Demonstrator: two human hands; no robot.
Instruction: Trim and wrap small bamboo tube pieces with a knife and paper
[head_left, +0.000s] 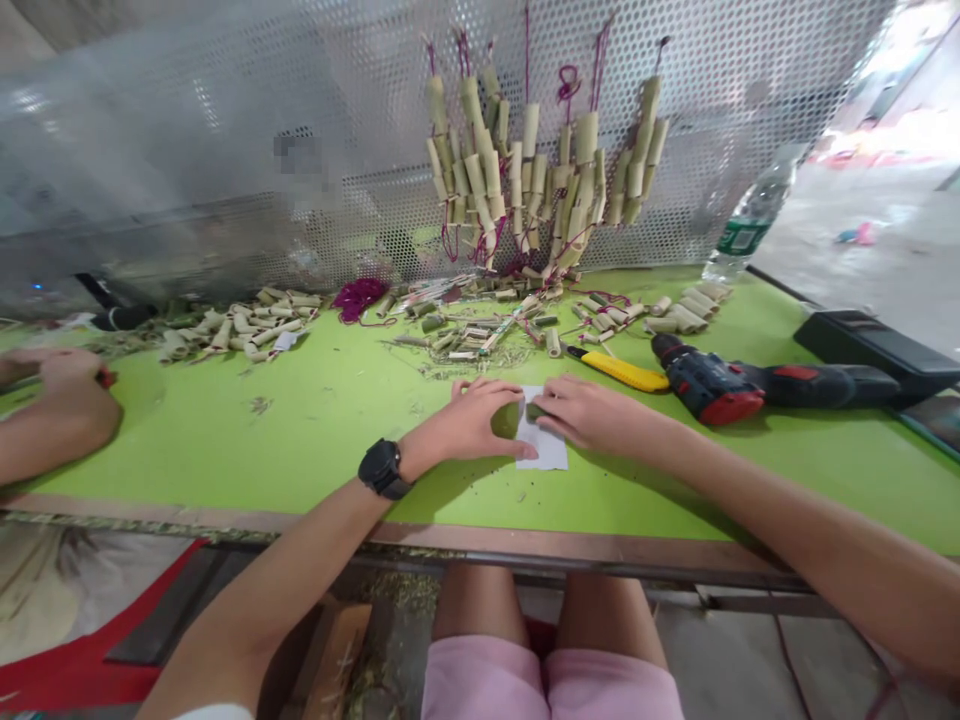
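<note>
1. Resting at the far left edge of the green surface (300,420), a co-worker's hand (71,385) is closed around something with a red tip; it lies well apart from the person's own work.
2. The left hand (472,425), with a black watch (382,468) at the wrist, presses fingertips down on the left edge of a white paper slip (546,447); its grip looks loose and pinning, clenched on nothing.
3. Between the two hands, a small greenish bamboo piece (534,410) sits on the paper, mostly hidden by fingers.
4. The right hand (592,415) covers the piece from the right, its fingers seemingly closed over it; I cannot tell how firm that grip is.
5. Judged risk: the round piece could roll off the slip if either hand lifts, and the thin paper could crease or slide on the smooth surface.
6. Further right, the yellow knife (621,371) and the drill (712,385) lie near the right forearm; a careless sweep could knock them.
</note>
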